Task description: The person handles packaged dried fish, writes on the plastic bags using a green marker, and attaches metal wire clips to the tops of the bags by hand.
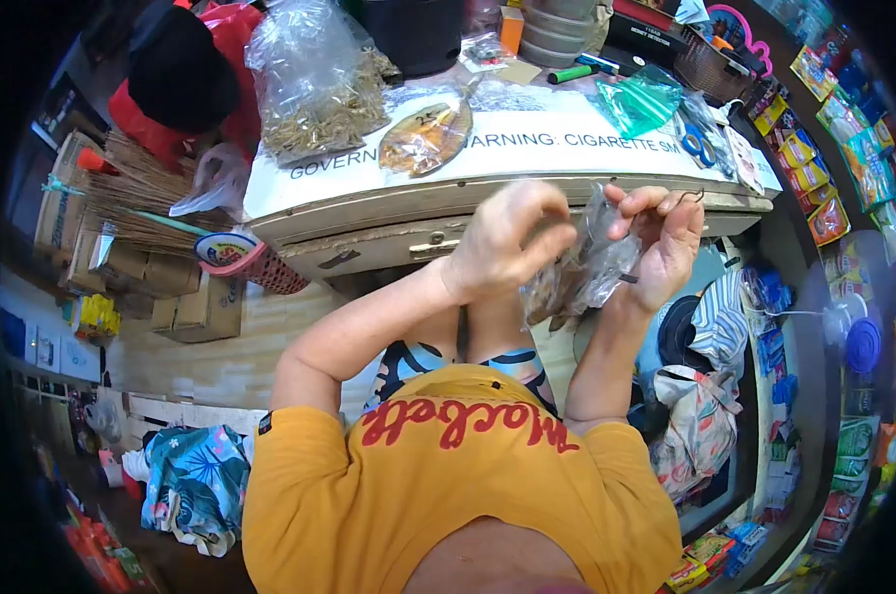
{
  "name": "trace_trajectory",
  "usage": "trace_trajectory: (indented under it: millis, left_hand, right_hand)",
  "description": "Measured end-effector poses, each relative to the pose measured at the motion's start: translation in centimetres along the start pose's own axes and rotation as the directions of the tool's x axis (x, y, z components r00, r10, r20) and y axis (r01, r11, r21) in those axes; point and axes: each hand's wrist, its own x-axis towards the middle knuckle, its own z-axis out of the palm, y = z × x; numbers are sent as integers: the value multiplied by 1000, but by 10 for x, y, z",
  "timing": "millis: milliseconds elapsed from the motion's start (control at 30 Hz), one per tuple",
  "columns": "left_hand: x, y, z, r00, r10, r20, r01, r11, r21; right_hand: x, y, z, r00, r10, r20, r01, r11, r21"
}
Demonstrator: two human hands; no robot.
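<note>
My right hand (662,238) pinches the upper part of a small clear plastic bag (606,252). Brownish pieces show through its lower part, too unclear to name. A thin dark curled strand (693,196) sticks up at the right fingertips. Just left of the bag is my left hand (522,233), curled and smeared by motion, so its grip does not show. Beyond the hands, on the table, lies a flat clear packet (428,137) of yellow-brown contents marked 25. Behind it stands a large clear bag (314,89) of dry, straw-coloured shreds.
The drawer table (369,213) stands in front of me. Blue scissors (698,147), a green plastic sheet (641,104) and a green marker (572,73) lie on it. A broom (136,188) and a pink basket (265,267) are at left. Hanging sachets (809,158) line the right.
</note>
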Motion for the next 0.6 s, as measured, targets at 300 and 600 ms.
trace_trajectory:
  millis: [300,600]
  left_hand:
    - [10,-13,41,885,-317,341,465,585,-664]
    - [59,-30,-9,939,-311,146,252,913,321]
  right_hand:
    - [-1,7,3,997,-56,58,67,978,-200]
    - [-3,-8,-9,998,-69,-10,68,994,-88]
